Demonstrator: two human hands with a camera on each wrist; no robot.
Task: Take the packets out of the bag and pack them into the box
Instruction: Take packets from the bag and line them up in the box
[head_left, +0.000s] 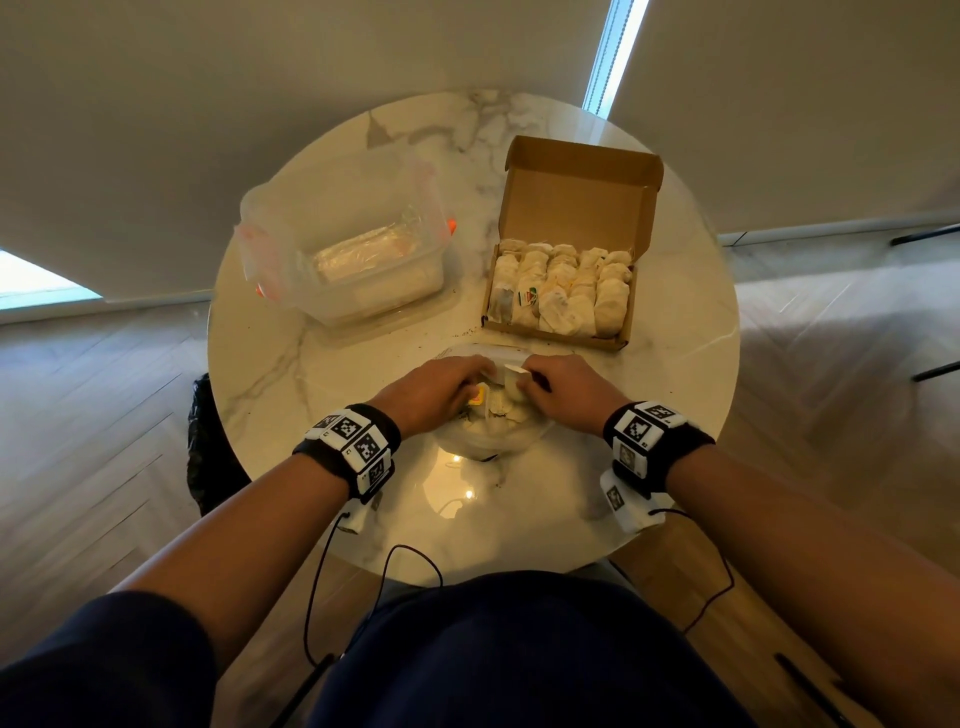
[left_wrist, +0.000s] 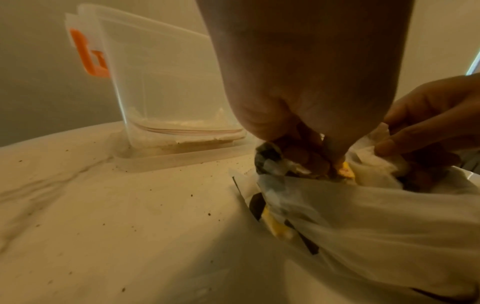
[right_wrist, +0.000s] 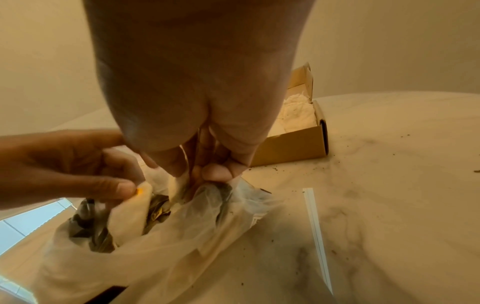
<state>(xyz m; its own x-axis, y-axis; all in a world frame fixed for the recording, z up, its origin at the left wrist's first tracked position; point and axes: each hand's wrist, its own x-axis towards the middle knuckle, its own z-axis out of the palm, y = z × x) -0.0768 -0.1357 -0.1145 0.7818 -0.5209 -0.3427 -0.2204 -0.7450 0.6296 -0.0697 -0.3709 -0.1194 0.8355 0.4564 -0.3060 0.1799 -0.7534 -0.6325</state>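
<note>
Left hand (head_left: 441, 387): fingers curled at the mouth of the translucent bag (head_left: 488, 431), pinching its rim together with a yellow-tagged packet (left_wrist: 344, 172). Beyond this hand and to its left stands a clear plastic tub (head_left: 363, 249) with orange latches, a wrapped bundle inside.

Right hand (head_left: 563, 387): directly beside the left hand, fingers curled, pinching the opposite rim of the bag and what looks like a white packet (head_left: 514, 376); exact finger contact is hidden in the crumpled film. Beyond this hand and slightly to its right sits the cardboard box (head_left: 631, 317), lid up, well apart from the bag.

Step in hand, judged: drawing a packet free of the bag. Best done by keeping one hand anchoring the rim so the film stays taut and open, lifting the packet by its body rather than its tag, and slowly, since loose dark crumbs already lie on the marble table (head_left: 675, 364).

Counts: bags, one; boxes, one; tubs, one. Packets in box: four rows side by side; individual count uncertain. Packets left in bag: several, number not readable.
</note>
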